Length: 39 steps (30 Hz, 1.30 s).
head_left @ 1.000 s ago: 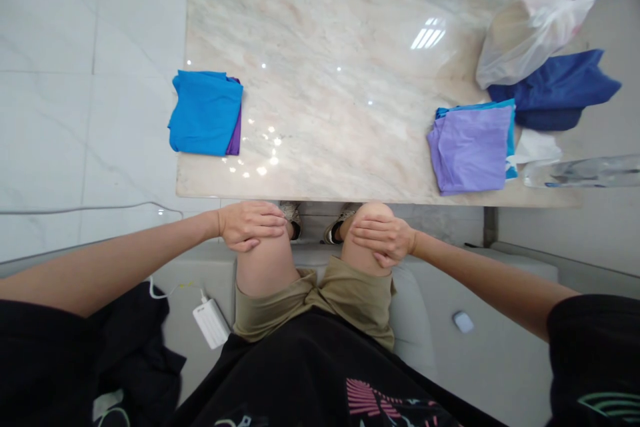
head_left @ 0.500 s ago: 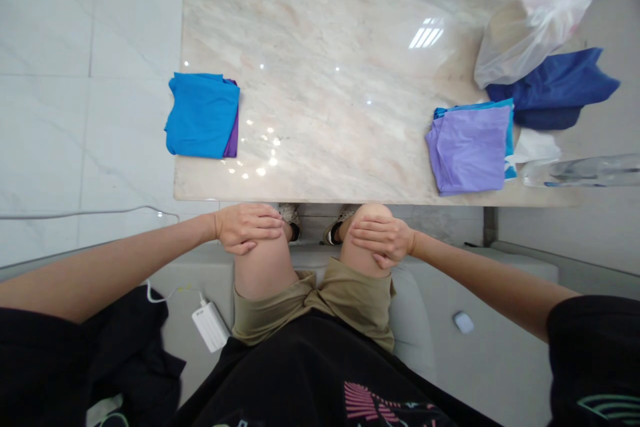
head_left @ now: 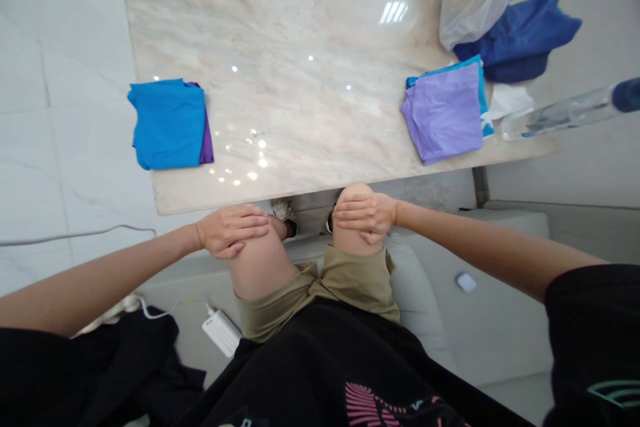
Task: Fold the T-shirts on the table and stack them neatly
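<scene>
My left hand [head_left: 235, 230] lies flat on my left knee, fingers stretched out and holding nothing. My right hand [head_left: 367, 215] rests the same way on my right knee. Beyond the left hand, a folded blue cloth [head_left: 169, 125] sits on top of a purple cloth [head_left: 207, 140] at the table's left end. Toward the right end, a folded lavender cloth [head_left: 445, 113] lies over a bright blue cloth [head_left: 483, 90] that shows along its edges. Both piles are apart from my hands.
The marble table [head_left: 300, 120] spans the view before my knees. On its right are a white plastic bag [head_left: 480, 0], dark blue fabric [head_left: 525, 33], a tissue [head_left: 510, 101] and a clear bottle [head_left: 565, 113]. A white power bank [head_left: 221, 332] and small white case [head_left: 466, 282] lie on the sofa.
The view has turned and shifted, so the table appears tilted and farther left. Both hands stay on the knees, and the cloth piles keep their places on the table.
</scene>
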### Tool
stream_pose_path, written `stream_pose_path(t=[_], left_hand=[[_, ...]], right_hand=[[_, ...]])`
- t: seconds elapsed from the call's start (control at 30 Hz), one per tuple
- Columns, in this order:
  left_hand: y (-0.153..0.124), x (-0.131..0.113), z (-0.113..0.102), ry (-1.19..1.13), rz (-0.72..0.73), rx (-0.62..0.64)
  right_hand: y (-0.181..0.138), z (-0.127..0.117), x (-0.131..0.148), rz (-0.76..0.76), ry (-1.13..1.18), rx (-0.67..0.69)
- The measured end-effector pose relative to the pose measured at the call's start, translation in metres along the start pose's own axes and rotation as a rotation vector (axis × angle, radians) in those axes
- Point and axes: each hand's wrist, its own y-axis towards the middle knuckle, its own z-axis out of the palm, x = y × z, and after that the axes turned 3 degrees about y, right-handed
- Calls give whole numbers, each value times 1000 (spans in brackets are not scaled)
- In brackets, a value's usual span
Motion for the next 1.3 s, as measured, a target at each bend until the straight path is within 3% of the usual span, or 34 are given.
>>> stream_pose_path(t=[0.17,0.37,0.57,0.8,1.3], left_hand=[[-5,-6,1,51,-22,-11],[-13,-12,6,71,-195,-79],[-10,-13,8,72,-157,-99],[-5,-23,2,-46,-309,-86],[-25,-14,-5,-31,-351,-43]], right_hand=[[10,1,-4,-13,-53,90],[22,-7,-6,-42,-50,204],[56,-7,-18,-182,-16,304],[88,7,-31,-343,-133,377],[77,-2,-34,-294,-4,322]])
